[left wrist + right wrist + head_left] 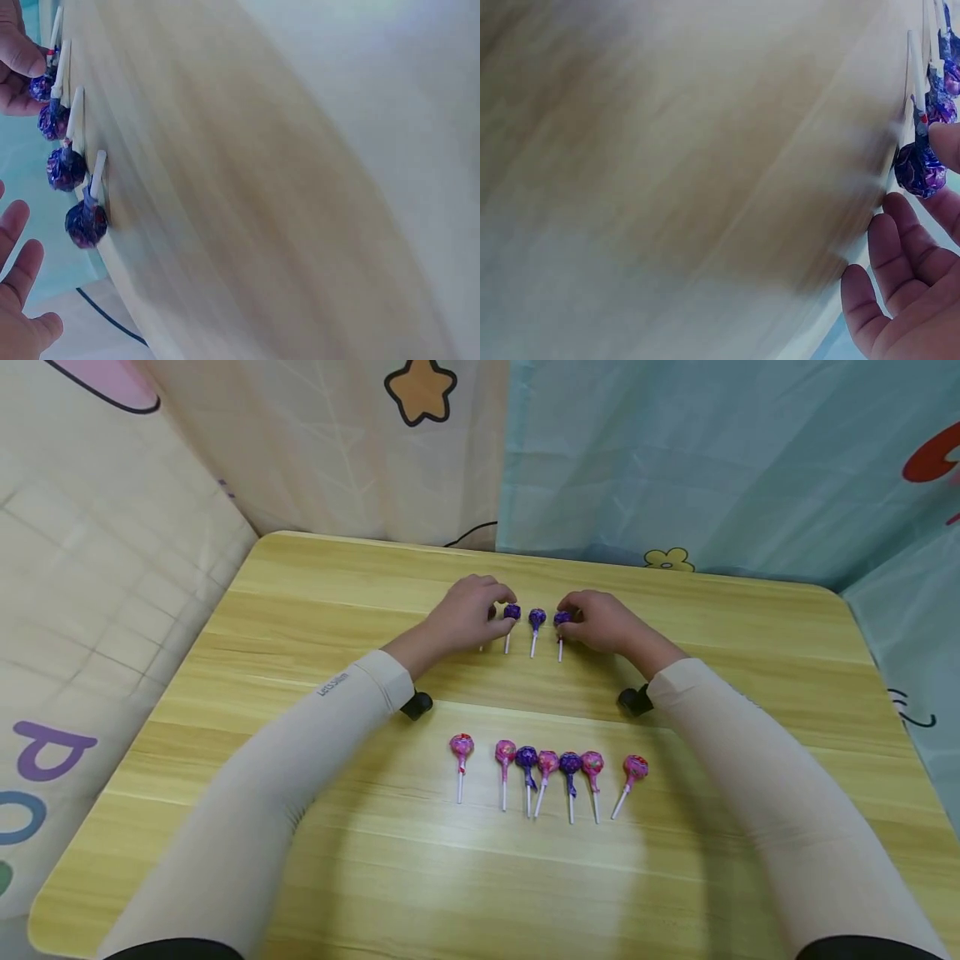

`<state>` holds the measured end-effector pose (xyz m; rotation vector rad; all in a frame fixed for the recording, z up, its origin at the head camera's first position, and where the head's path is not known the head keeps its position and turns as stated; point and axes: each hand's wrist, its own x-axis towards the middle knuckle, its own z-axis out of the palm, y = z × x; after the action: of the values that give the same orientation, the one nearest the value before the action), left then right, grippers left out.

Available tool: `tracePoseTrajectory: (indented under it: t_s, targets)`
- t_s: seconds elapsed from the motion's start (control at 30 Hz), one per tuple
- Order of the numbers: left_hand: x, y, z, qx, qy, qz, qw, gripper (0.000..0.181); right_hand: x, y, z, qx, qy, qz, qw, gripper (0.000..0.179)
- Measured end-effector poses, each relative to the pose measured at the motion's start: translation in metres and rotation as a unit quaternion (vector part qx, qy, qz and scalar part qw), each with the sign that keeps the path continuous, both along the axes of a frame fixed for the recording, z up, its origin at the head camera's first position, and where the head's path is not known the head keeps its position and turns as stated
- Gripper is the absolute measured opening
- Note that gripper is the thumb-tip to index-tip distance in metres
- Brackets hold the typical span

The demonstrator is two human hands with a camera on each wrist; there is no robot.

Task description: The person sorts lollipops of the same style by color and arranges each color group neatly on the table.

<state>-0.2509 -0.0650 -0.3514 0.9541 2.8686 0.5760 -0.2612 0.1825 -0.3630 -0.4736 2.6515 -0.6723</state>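
"So, what does the right grip (600, 622) have?"

"Its thumb and fingers are clamped on a purple lollipop (919, 169), the one at the right end of a row of four. The thumb presses near the neck of the wrapper, and the white stick (916, 69) points from there back toward the person."

"And the left grip (471, 614)?"

"Apart. Its thumb and fingers are parted at the other end of that row; the left wrist view shows a gap between them and the end lollipop (86, 223)."

"What stands between the two grips?"

"Two more purple ones: the inner lollipop (537, 617) just beside the right grip's candy, and its neighbour (512, 612) nearer the left grip."

"Then, a little further out?"

"On the person's side of the grips, a small black device (417, 704) sits by the left cuff and a second device (635, 700) by the right cuff."

"Past those?"

"Well apart from both grips, toward the person, lies a second row of seven: a pink lollipop (462, 744) alone at the left, a close group of three pink and two purple, then a reddish-pink lollipop (636, 767) at the right. All rest on the tabletop (825, 693)."

"And beyond the grips, on the far side?"

"A blue curtain (652, 460), and left of it a beige curtain (315, 452) with an orange star (422, 392)."
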Motion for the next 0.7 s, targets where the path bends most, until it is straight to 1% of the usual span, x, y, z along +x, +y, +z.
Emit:
tracePoseTrajectory:
  t_s: [0.2,0.33,0.5,0.6,0.7]
  targets:
    - [0.012,-0.018,0.002,0.018,0.021,-0.009,0.9996,0.038,0.001,0.002,0.0,-0.002,-0.006,-0.006,1.0,0.043]
    - [0.019,-0.021,0.002,0.043,0.029,-0.013,0.9986,0.037,0.001,0.007,-0.001,-0.005,-0.006,-0.009,0.9999,0.044]
    - [0.032,-0.021,0.001,0.072,0.005,-0.014,0.9973,0.039,0.007,0.012,0.002,-0.015,-0.011,-0.004,0.9998,0.047]
    - [0.039,-0.023,0.001,0.078,-0.008,-0.012,0.9968,0.04,0.012,0.014,0.005,-0.028,-0.019,-0.006,0.9994,0.049]
    - [0.045,-0.025,0.002,0.083,-0.011,-0.007,0.9965,0.04,0.014,0.015,0.008,-0.043,-0.025,-0.007,0.9987,0.049]
